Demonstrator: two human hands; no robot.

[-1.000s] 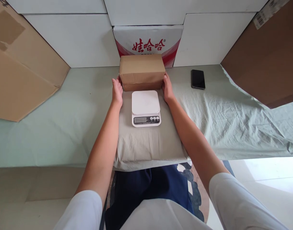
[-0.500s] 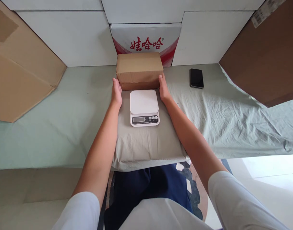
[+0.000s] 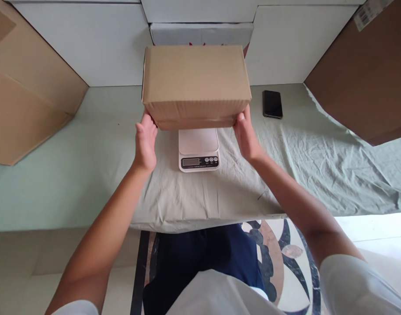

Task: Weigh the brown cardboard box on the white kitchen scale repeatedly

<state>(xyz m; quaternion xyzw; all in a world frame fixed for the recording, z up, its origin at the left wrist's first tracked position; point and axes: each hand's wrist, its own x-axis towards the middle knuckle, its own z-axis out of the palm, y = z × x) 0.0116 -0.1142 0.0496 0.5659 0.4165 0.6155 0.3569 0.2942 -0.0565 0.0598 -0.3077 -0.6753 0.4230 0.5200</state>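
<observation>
A closed brown cardboard box [image 3: 197,78] is held up in the air between my two hands, above and behind a white digital kitchen scale [image 3: 199,151]. My left hand [image 3: 146,142] grips the box's lower left corner, thumb outward and the other fingers partly hidden under it. At the lower right corner, my right hand [image 3: 245,133] has its thumb on the front face, with its fingers mostly hidden behind. The rear of the scale's platform is covered from sight by the box. Its display looks blank.
A black smartphone [image 3: 272,104] lies on the green cloth [image 3: 98,144] to the right. Large cardboard pieces stand at the left [image 3: 33,96] and right [image 3: 360,83]. White panels and a printed white carton [image 3: 200,34] line the back. The cloth's front edge hangs near my lap.
Both hands have lifted the cardboard box off the cloth, up and toward me. It now hides most of the printed carton and the back of the scale.
</observation>
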